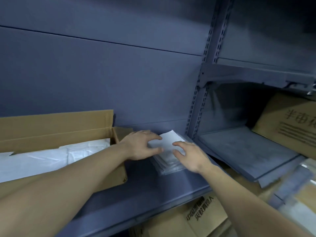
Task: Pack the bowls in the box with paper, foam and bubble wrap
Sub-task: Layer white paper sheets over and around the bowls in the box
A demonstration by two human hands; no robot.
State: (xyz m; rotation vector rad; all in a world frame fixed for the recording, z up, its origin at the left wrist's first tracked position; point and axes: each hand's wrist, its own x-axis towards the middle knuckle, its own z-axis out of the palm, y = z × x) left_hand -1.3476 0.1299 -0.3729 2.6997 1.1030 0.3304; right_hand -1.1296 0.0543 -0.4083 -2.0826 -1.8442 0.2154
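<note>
Lays left hand (142, 147) and right hand (190, 157), fingers spread wide and gripping nothing, on the stack of white sheets (168, 140) (lower ones clear-bagged) at centre frame, on the shelf (153, 190), right of the open box (56, 132).

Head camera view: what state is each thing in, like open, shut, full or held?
Cardboard box, open, flap up, white wrapping inside.
Stack of sheets, lying flat on the shelf, under both hands.
Left hand, open, fingers on the stack's top.
Right hand, open, fingers spread over the stack.
</note>
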